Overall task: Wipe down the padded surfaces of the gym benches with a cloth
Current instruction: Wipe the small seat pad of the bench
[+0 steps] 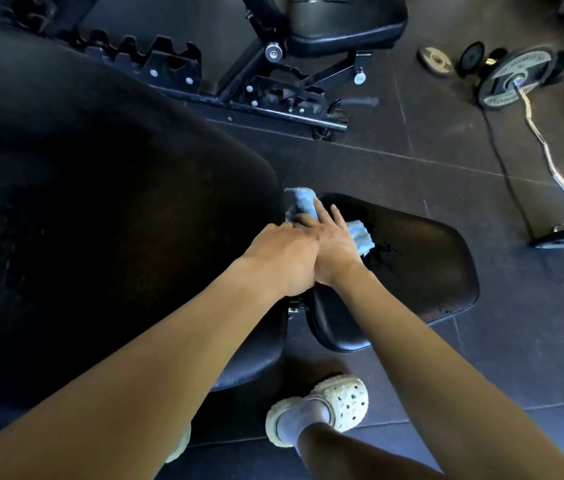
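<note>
Blue cloth (359,234) sits bunched at the far-left corner of the black seat pad (419,268), just beside the gap to the big back pad (100,220).

Risks, judged from this layout:
- The cloth is at the pad edge, so a push to the left could drop it into the gap, or snag it on the metal bracket (294,308) there.
- The cloth is wadded and covers little, so the right and near parts of the seat pad may get missed.
- The pad looks speckled or wet near the cloth, so light pressure could leave streaks.
- The body leans over with both arms extended, so a slip on the slick vinyl could send the hands off the edge.

Pose: both arms reach forward and meet on the cloth. The right hand (337,249) lies flat on it, palm down, with its fingers (316,206) straight, slightly spread and pointing to the far side. The left hand (282,259) touches the right hand's side, knuckles up. Its fingers run toward the cloth with the tips hidden, so I cannot tell whether they press or pinch.

A white clog (337,403) stands on the rubber floor (447,174) near the seat pad.
</note>
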The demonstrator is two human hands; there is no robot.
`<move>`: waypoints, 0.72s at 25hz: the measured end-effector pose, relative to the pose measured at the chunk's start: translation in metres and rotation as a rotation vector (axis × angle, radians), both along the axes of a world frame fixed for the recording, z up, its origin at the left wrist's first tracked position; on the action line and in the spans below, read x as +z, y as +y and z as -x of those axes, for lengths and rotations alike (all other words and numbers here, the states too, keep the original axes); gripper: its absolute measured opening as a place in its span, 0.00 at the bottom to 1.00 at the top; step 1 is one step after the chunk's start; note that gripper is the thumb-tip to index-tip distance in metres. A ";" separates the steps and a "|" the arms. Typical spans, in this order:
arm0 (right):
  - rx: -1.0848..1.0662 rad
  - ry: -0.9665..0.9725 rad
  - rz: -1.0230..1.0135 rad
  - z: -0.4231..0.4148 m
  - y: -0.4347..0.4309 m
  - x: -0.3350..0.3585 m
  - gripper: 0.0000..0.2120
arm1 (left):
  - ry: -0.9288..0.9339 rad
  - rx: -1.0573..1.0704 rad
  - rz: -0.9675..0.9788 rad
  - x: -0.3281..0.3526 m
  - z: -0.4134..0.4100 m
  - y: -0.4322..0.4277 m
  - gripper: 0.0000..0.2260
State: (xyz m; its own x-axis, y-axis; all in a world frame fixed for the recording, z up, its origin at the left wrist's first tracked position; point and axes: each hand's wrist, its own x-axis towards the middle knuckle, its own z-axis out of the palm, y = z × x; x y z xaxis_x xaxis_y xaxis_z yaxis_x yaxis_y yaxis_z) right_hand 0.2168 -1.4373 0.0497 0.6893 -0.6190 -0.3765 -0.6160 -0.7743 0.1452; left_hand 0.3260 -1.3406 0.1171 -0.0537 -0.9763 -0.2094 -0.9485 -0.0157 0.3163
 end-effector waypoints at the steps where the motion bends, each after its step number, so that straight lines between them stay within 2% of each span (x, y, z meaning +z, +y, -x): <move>1: -0.019 0.019 0.012 -0.007 -0.004 -0.003 0.26 | 0.000 0.004 -0.009 0.000 0.000 0.000 0.13; 4: 0.024 0.001 0.012 -0.007 0.006 -0.004 0.26 | 0.016 0.004 -0.022 0.000 -0.004 -0.001 0.15; 7: 0.202 -0.065 -0.015 0.016 0.025 -0.006 0.29 | 0.004 -0.042 -0.078 -0.002 -0.003 -0.002 0.16; 11: 0.301 0.004 -0.025 0.016 0.009 -0.003 0.33 | 0.020 -0.062 -0.082 -0.006 -0.002 -0.002 0.15; 14: 0.176 0.075 0.048 0.000 -0.005 -0.005 0.28 | 0.024 -0.041 -0.053 -0.003 -0.002 -0.001 0.13; 18: 0.037 -0.035 0.027 0.012 0.026 -0.008 0.30 | 0.022 -0.056 -0.062 0.001 -0.004 0.001 0.08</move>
